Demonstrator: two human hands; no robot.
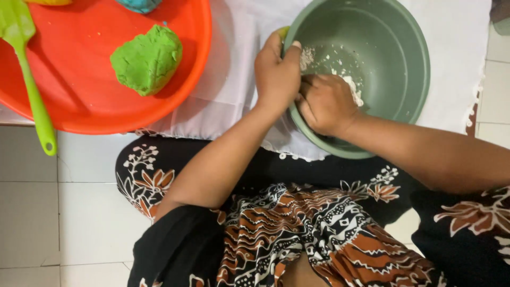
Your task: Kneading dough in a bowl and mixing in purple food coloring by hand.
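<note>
A grey-green bowl [409,64] stands on a white cloth [234,69]. My left hand [276,72] grips the bowl's near-left rim, thumb inside. Inside the bowl my right hand [325,103] presses on a lump of white dough [353,87], fingers curled over it. White crumbs [311,56] stick to the bowl's inner wall. A bit of yellow shows behind my left hand at the rim.
An orange tray [79,95] at the left holds a green dough ball [147,59], a blue lump [139,4] at the top edge, and a green spatula [29,74] over its left rim. White floor tiles lie below. My patterned clothing fills the bottom.
</note>
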